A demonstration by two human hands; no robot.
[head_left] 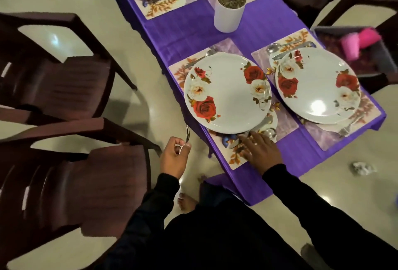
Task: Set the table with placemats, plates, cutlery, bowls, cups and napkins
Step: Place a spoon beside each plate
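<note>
A: Left hand [173, 156] off the table edge, fingers curled round thin metal cutlery [187, 135]. Piece type unclear, only a shiny edge shows.
B: Right hand [259, 151]?
A: Fingers straight, flat on the near placemat [231, 155], tips touching the spoon [269, 133] at the plate's 6 o'clock.
B: Plate [227, 93] centred?
A: Roughly. Fork [201, 56] lies at its 11 o'clock, half under the rim.
B: So how to do it well?
A: My read: nudge the spoon clear of the rim, parallel to the mat edge, then lay the held piece beside it. Keep the mat pinned so it doesn't slide on the purple cloth [193, 30].
B: Distance?
A: Held cutlery sits at the spoon's 9 o'clock, well apart.
</note>
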